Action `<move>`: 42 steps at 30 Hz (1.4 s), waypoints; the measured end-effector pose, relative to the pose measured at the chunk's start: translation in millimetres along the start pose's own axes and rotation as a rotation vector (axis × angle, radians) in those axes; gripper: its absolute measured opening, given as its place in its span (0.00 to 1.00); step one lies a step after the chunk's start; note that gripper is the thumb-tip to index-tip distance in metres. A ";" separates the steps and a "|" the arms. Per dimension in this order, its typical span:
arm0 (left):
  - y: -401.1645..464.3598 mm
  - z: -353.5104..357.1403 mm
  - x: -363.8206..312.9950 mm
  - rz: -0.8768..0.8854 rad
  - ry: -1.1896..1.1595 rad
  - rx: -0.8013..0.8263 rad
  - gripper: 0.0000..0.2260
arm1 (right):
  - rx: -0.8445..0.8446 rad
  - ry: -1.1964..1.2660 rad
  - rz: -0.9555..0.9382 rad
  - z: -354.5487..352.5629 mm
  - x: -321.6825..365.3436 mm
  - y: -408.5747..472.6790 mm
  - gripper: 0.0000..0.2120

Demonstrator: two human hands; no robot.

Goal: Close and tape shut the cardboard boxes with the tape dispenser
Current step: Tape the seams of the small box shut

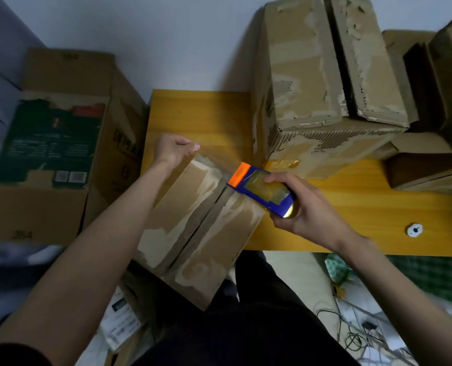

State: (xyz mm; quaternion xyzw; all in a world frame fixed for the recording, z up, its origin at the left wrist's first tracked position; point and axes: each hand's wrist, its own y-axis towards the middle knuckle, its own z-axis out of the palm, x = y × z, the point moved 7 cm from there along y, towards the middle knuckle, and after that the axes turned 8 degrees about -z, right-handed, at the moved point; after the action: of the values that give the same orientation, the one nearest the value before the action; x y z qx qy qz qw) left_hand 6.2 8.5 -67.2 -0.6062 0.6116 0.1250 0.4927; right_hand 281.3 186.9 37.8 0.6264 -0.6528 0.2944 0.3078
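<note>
On the yellow table's (378,207) near edge, the light, stiff cardboard box (201,228) lies with 2 flaps closed, left hand (170,150) pinching clear tape at its far end, right hand (302,207) gripping the tape dispenser (262,190), best held around its body.

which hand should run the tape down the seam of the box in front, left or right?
Right. The right hand already grips the tape dispenser, its orange end at the far end of the box's centre seam. The left hand pinches the clear tape end at the far edge, anchoring it.
</note>
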 end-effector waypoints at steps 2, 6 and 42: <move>7.7 -1.7 6.2 -0.011 0.020 0.010 0.10 | 0.019 -0.033 -0.003 6.5 -3.1 13.0 0.35; 13.7 0.2 20.4 -0.014 0.018 0.044 0.13 | 0.052 -0.069 0.013 17.4 -15.4 25.2 0.36; -54.4 76.2 53.9 0.459 0.823 0.062 0.33 | -0.282 0.121 0.258 24.7 -65.2 -9.7 0.34</move>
State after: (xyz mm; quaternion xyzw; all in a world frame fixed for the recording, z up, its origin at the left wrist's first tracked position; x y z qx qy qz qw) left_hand 99.5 19.7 -120.5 -0.4395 0.8778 -0.0381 0.1869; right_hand 291.9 209.0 -28.2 0.4693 -0.7427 0.2744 0.3909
